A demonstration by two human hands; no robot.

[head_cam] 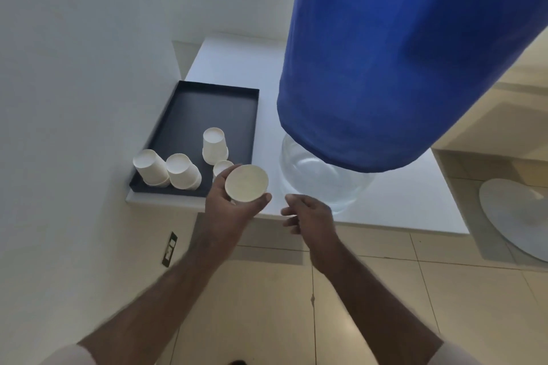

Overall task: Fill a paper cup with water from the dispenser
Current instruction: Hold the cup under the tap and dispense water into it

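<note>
Left hand (234, 204) gripped paper cup (246, 183) at counter (415, 210) front edge, beside tray (189, 115). Right hand (308, 213) loose, empty, before water bottle (320, 178).

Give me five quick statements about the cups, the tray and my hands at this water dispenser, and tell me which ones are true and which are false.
1. The left hand holds a paper cup. True.
2. The right hand also grips a cup. False: it holds nothing, fingers loosely curled.
3. The black tray holds several cups standing upside down. True.
4. The cover on the water bottle is red. False: the cloth cover is blue.
5. The tray sits to the right of the bottle. False: it sits to the left, by the wall.
</note>
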